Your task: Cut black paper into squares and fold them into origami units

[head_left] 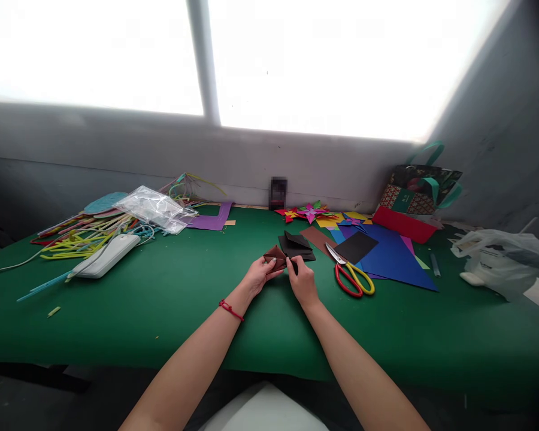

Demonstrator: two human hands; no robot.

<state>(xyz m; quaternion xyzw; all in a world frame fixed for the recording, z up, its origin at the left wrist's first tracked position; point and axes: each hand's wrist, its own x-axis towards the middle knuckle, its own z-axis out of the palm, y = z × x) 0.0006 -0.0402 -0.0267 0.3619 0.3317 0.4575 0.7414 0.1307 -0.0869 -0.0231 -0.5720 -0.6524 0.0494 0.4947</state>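
My left hand [259, 276] pinches a piece of folded brown paper [275, 254] just above the green table. At the paper's right edge, the closed fingers of my right hand [302, 280] grip its corner. Right behind my hands lies folded black paper [296, 244], with one flap standing up. To the right, scissors [348, 272] with a red and a yellow handle rest with their blades on a brown sheet [318, 238] and beside a flat black sheet [356, 246].
Colourful folded paper flowers [312, 212] and a large blue sheet [397, 254] lie behind and right. A plastic bag [503, 260] and a patterned gift bag [415, 191] stand farther right. On the left are a white power strip [108, 256], pipe cleaners [78, 239] and clear plastic wrap [155, 208].
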